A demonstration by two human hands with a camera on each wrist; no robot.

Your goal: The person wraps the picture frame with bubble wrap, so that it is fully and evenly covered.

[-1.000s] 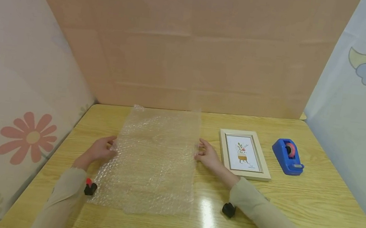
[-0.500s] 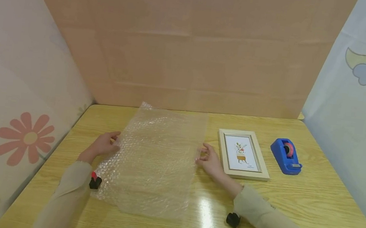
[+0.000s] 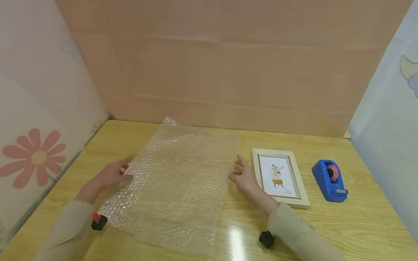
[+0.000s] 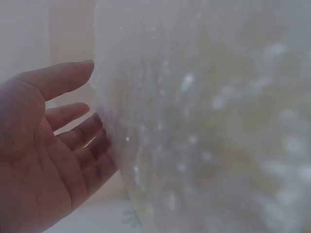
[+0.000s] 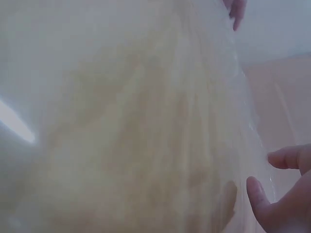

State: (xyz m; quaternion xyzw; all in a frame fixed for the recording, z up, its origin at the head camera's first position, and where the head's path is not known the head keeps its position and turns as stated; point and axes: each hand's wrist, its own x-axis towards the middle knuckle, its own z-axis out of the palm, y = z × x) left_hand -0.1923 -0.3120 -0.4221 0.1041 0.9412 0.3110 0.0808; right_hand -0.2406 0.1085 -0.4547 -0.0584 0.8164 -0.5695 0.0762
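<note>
A sheet of clear bubble wrap [image 3: 183, 183] lies between my hands in the head view, its far left corner curled up. My left hand [image 3: 110, 174] is at its left edge. In the left wrist view, the thumb of this left hand [image 4: 46, 141] stands apart from the loosely bent fingers, and some fingertips are behind the wrap's edge. At the right edge is my right hand [image 3: 244, 177]. The right wrist view shows its thumb and one finger apart at the border of the wrap [image 5: 146, 121]; darker finger shapes show dimly through the sheet.
Right of the wrap, a pale wooden picture frame [image 3: 298, 179] lies face up. Beyond it stands a blue tape dispenser [image 3: 327, 183] with a pink-cored roll. Small black devices [image 3: 266, 239] sit under the wrists. A tan panel [image 3: 216, 62] rises behind the wooden table [image 3: 356, 233].
The wrap has shifted to the right and slightly skewed. Both hands moved with its edges; the left hand has since drawn back left a little. Frame and dispenser stay put.
</note>
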